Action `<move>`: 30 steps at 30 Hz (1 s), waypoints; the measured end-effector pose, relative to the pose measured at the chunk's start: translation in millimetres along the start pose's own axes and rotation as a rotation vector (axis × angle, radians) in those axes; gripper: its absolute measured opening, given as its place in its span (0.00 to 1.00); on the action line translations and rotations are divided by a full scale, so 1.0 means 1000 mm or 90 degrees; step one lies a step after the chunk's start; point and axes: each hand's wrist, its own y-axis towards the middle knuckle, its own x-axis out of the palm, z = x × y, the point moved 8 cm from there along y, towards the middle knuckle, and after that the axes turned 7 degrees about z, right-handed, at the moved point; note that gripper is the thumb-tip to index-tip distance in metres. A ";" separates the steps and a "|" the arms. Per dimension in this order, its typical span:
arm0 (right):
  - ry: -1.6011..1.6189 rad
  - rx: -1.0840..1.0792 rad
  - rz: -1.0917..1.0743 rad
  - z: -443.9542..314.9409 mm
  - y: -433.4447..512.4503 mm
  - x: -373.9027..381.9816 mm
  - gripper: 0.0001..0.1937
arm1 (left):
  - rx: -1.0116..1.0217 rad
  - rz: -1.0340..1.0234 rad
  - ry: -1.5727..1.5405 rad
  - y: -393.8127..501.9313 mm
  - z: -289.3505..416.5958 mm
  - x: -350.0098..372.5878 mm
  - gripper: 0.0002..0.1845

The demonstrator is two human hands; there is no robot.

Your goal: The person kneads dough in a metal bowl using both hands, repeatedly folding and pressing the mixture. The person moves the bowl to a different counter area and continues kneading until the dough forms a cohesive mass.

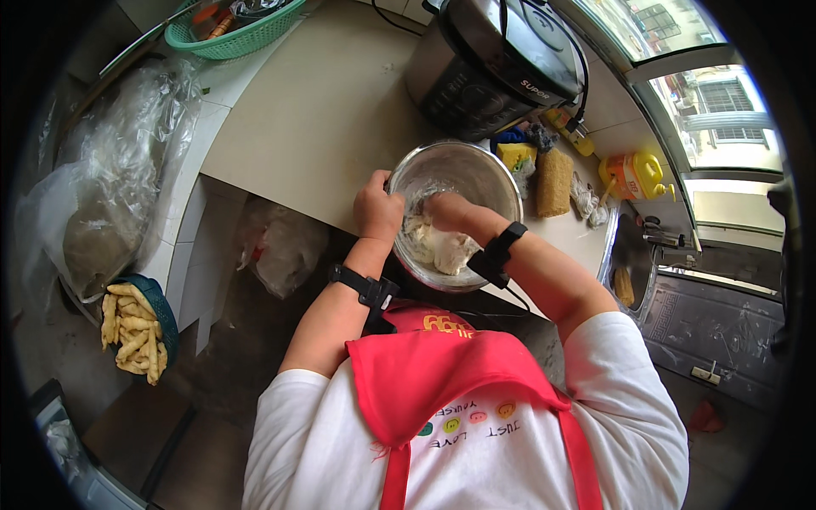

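My left hand (379,207) grips a small dark handle at the left rim of a round stainless steel pot (472,153). Inside the pot lies a pale, lumpy dough (454,254), with loose flour stuck to the wall around it. Reaching in over the right side, my right hand (448,211) is curled into the dough, its fingertips hidden. The pot rests near the front edge of a beige countertop (306,121).
A Supor electric cooker (484,70) stands right behind the pot. To the right are a yellow sponge (516,155), a loofah (553,183), a yellow bottle (631,175) and a sink (628,255). Leftward are plastic bags (127,153), a green basket (236,41) and a basket of fried dough sticks (134,328).
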 end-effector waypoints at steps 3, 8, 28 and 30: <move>-0.009 -0.044 -0.056 -0.035 -0.012 0.005 0.10 | 0.002 -0.006 -0.005 0.001 0.002 -0.001 0.13; -0.151 -0.275 -0.086 -0.094 -0.044 0.023 0.06 | 0.005 -0.008 0.018 0.001 0.004 0.000 0.13; 0.020 -0.064 0.112 -0.022 -0.101 -0.056 0.08 | 0.017 -0.043 0.027 0.002 0.005 0.004 0.15; -0.052 -0.049 0.031 -0.025 -0.102 -0.027 0.12 | 0.012 -0.042 0.015 0.002 0.004 0.004 0.15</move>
